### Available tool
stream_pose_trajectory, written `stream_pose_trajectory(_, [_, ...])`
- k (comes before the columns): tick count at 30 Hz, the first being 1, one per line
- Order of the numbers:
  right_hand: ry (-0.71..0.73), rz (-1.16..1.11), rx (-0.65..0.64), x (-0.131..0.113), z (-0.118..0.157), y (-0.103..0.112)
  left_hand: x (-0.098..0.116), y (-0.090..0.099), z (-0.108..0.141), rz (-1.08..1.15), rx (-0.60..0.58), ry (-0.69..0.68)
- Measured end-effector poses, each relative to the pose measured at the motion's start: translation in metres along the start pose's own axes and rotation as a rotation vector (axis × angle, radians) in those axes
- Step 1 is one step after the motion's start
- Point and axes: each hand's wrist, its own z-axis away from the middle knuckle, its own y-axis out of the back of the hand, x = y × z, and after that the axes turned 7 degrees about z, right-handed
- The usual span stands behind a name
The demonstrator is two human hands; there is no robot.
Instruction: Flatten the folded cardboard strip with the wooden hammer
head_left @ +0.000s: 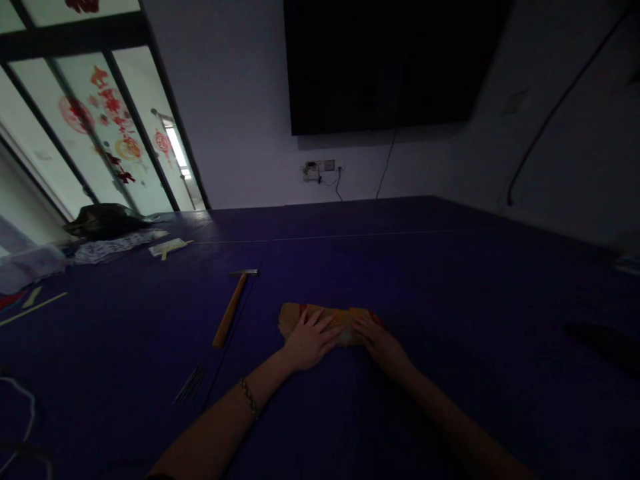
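Note:
A soft-looking, orange-brown bundle with red patches [291, 319] lies on the dark purple surface in front of me; whether it is cloth or a packet I cannot tell. My left hand [309, 340] rests on its near side, fingers spread and stretched over the top. On its right end lies my right hand [383, 343], fingers extended flat. To the left is a hammer with a wooden handle [231, 312], its metal head pointing away. Several thin metal rods, perhaps nails or chisels [190, 383], lie close together nearer to me.
Papers [117, 245] and a dark bag [106, 220] lie at the far left. A yellow strip [34, 309] is nearer, with a white cable [31, 407] at the left edge. A dark flat object [605, 343] lies at the right. A large screen [390, 67] hangs on the wall.

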Motion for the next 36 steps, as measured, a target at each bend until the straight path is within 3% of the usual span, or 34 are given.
stream_pose_trajectory(8, [0.108,0.231,0.040,-0.004,0.004,0.000,0.005,0.000,0.001,-0.021,0.028,-0.078])
stream_pose_trajectory(11, [0.148,0.366,0.117,-0.010,0.007,0.004,0.003,-0.004,0.001,0.032,0.076,-0.053])
stream_pose_trajectory(18, [-0.051,0.472,0.425,-0.003,0.004,0.022,0.000,-0.010,0.002,0.122,0.151,-0.040])
stream_pose_trajectory(22, [-0.088,0.499,0.439,0.006,0.002,0.023,0.001,-0.008,0.002,0.163,0.150,-0.034])
stream_pose_trajectory(25, [-0.024,0.523,0.447,0.000,0.004,0.023,0.003,-0.003,-0.001,0.269,0.102,0.027])
stream_pose_trajectory(28, [0.227,0.549,0.350,-0.015,0.009,0.018,0.001,0.004,-0.007,0.361,0.034,0.174])
stream_pose_trajectory(31, [0.458,0.580,0.098,-0.030,0.015,0.008,-0.006,0.012,-0.016,0.352,-0.010,0.263])
stream_pose_trajectory(33, [0.496,0.615,-0.009,-0.038,0.017,0.001,-0.014,0.020,-0.025,0.331,-0.051,0.316])
stream_pose_trajectory(36, [0.459,0.675,-0.038,-0.051,0.019,-0.004,-0.026,0.035,-0.041,0.274,-0.140,0.416])
